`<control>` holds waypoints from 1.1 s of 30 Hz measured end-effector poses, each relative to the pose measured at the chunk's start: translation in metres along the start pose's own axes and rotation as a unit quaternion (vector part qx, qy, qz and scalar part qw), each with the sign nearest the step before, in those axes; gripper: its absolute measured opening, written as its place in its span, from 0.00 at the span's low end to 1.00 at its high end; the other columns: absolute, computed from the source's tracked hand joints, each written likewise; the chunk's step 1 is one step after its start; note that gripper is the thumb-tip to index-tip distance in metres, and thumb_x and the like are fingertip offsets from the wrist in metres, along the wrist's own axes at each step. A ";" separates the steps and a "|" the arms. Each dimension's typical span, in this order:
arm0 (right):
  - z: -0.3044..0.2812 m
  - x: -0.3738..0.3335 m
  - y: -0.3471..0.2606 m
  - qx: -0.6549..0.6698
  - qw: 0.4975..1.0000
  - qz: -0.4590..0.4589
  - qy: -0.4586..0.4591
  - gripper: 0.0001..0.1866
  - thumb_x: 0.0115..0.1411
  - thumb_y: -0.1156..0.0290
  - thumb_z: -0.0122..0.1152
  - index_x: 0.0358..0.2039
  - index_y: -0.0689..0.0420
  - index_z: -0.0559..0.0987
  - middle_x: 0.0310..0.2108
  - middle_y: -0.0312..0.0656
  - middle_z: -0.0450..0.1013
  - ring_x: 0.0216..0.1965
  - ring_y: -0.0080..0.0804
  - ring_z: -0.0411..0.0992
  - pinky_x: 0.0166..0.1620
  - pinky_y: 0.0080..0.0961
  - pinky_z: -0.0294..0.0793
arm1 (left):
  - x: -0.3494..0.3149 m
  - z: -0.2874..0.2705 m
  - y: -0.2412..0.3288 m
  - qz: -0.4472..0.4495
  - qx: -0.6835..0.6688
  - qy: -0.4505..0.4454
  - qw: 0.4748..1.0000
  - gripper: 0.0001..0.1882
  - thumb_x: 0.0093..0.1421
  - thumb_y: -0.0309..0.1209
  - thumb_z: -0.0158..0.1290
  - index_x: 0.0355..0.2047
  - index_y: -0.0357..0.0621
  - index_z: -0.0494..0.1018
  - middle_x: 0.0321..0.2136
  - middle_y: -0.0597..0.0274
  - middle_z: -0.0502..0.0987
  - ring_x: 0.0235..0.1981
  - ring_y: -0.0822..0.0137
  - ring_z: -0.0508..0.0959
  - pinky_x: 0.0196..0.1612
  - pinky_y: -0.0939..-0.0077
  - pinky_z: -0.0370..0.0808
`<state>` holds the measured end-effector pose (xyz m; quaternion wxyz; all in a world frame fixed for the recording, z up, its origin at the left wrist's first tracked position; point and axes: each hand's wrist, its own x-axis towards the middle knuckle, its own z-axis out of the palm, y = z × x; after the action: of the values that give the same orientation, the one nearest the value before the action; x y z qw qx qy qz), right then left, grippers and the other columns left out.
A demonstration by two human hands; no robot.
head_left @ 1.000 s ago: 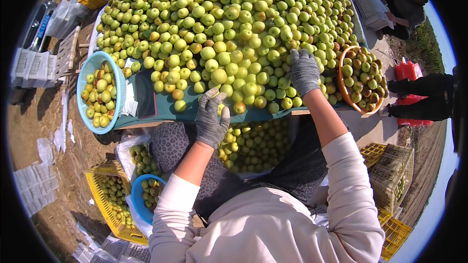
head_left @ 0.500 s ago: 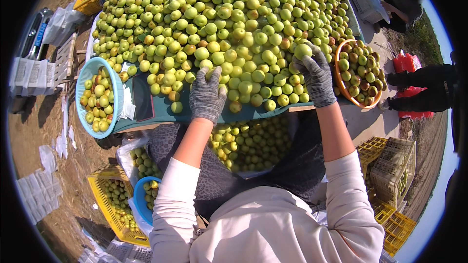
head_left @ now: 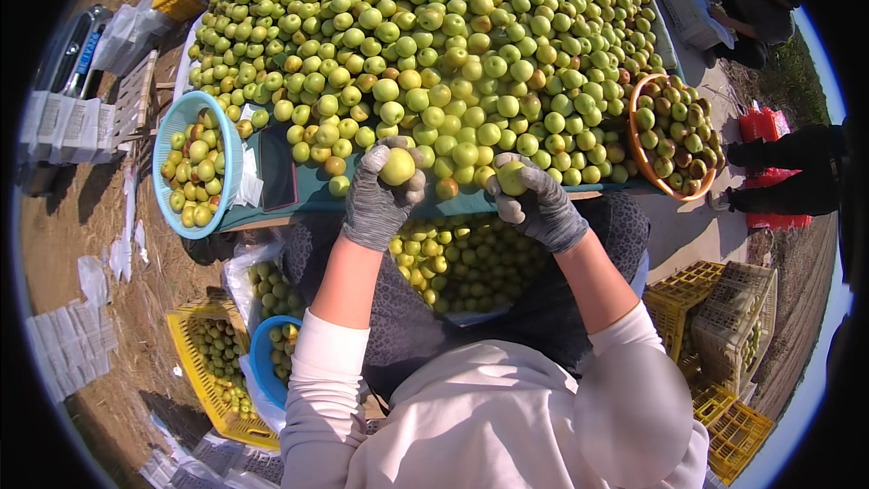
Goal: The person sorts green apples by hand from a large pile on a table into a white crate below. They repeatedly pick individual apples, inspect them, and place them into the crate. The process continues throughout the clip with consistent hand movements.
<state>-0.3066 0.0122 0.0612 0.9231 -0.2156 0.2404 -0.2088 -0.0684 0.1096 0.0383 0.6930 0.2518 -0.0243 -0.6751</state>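
My left hand (head_left: 381, 195), in a grey knit glove, is closed around a round yellow-green fruit (head_left: 397, 167), probably a small apple or jujube. My right hand (head_left: 543, 206), gloved the same way, grips a greener fruit (head_left: 511, 178) between thumb and fingers. Both hands are held just above the near edge of the table, a short way apart. Beyond them a large heap of the same green fruit (head_left: 434, 45), some with reddish-brown patches, covers the green cloth (head_left: 312, 195). Below the hands, between my legs, lies more fruit (head_left: 462, 263) in a container mostly hidden by my legs.
A light-blue basin (head_left: 238, 158) of fruit stands at the table's left end, beside a dark flat panel (head_left: 278, 167). An orange basin (head_left: 638, 140) of browner fruit is at the right. Yellow crates (head_left: 213, 389) and a blue bowl (head_left: 260, 353) sit lower left; more crates (head_left: 733, 317) stand right.
Both hands have drawn back toward me off the heap, each with a fruit. The right hand has also moved left, closer to the other hand.
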 end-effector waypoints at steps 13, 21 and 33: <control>0.002 -0.027 0.073 -0.030 0.980 0.149 0.132 0.15 0.62 0.55 0.54 0.38 0.54 0.73 0.27 0.41 0.70 0.13 0.21 0.57 0.15 0.14 0.55 | -0.219 -0.230 0.091 0.340 -0.125 0.431 0.826 0.11 0.58 0.33 0.54 0.41 0.48 0.71 0.36 0.64 0.74 0.35 0.67 0.74 0.32 0.75 0.77; 0.044 -0.020 0.084 -0.014 0.986 0.167 -0.006 0.26 0.55 0.57 0.62 0.52 0.52 0.69 0.38 0.41 0.72 0.24 0.30 0.70 0.24 0.18 0.67 | -0.203 -0.279 0.028 0.259 0.241 0.685 0.637 0.25 0.58 0.23 0.53 0.56 0.46 0.64 0.51 0.56 0.67 0.46 0.60 0.71 0.48 0.68 0.74; 0.093 -0.032 0.070 -0.174 0.971 0.013 -0.163 0.49 0.51 0.64 0.67 0.68 0.56 0.48 0.58 0.45 0.63 0.58 0.35 0.62 0.61 0.30 0.58 | -0.145 0.012 -0.031 0.476 0.734 0.117 0.469 0.23 0.50 0.36 0.58 0.46 0.41 0.69 0.43 0.53 0.69 0.43 0.55 0.71 0.48 0.64 0.71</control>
<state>-0.2628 0.1126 0.1111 0.9008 -0.4009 0.1221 -0.1133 -0.1143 0.2442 0.0807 0.4645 0.6948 -0.5458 0.0602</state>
